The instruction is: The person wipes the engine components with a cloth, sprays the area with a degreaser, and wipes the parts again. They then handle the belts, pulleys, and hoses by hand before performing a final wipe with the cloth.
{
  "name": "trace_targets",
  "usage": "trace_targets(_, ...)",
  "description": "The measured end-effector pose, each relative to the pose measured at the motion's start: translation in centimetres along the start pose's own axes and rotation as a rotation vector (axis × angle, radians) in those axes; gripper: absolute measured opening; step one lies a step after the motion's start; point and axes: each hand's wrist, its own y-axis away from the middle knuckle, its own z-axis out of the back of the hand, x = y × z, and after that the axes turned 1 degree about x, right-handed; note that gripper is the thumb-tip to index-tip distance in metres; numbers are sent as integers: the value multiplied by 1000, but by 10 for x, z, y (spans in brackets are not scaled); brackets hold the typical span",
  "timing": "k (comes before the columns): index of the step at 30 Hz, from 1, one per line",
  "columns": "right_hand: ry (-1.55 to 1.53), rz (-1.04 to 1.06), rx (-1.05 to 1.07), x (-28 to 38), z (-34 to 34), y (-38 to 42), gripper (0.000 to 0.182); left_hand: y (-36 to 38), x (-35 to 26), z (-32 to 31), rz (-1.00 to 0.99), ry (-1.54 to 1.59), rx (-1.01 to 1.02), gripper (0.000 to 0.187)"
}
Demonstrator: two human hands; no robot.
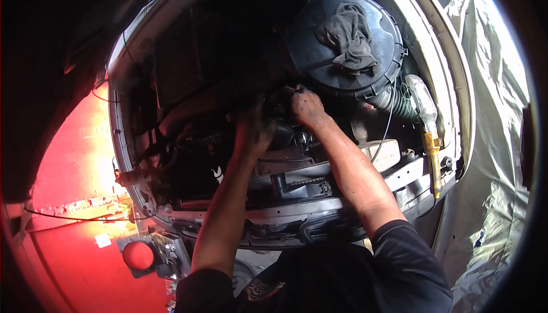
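Observation:
Both arms reach into the dark engine bay of a vehicle. My right hand point(307, 106) is closed, its fingers curled at the near left edge of a round black air filter housing point(308, 44); whatever they grip is lost in shadow. To its left, my left hand point(255, 125) is smeared by motion over dark engine parts, and its fingers are hidden. A crumpled grey rag point(353, 39) lies on top of the housing. Below the hands run the light metal front crossmember point(285, 213) and a black plastic part point(302, 186).
A work lamp with a yellow handle point(432, 161) rests along the right side of the bay, near a ribbed hose point(399, 107). A whitish reservoir point(379, 154) sits at front right. Silvery sheeting point(491, 141) hangs at right. A square part with a round opening point(138, 255) lies at lower left.

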Motion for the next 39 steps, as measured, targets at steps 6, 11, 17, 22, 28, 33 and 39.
trace_targets(6, 263, 139, 57, 5, 11, 0, 37, 161, 22, 33, 365, -72, -294, 59)
trace_targets(11, 221, 62, 179, -1, 11, -18, 39, 234, 74, -25, 600, 373, -582, 46)
trace_targets(17, 198, 342, -183, -5, 1, -12, 39, 228, 65, -17, 591, 328, -589, 37)
trace_targets(22, 337, 503, -161, -21, -5, -26, 37, 217, 57, 5, 511, 117, -566, 46)
trace_targets(28, 601, 608, -95, -10, -3, -22, 29, 219, 53, 9, 550, 155, -532, 38)
trace_targets(33, 603, 163, 77, -15, -9, -17, 27, 219, 53, 17, 492, 197, -488, 38)
trace_targets(39, 614, -104, 47, -1, -12, -20, 23, 218, 54, 15, 472, 137, -415, 43)
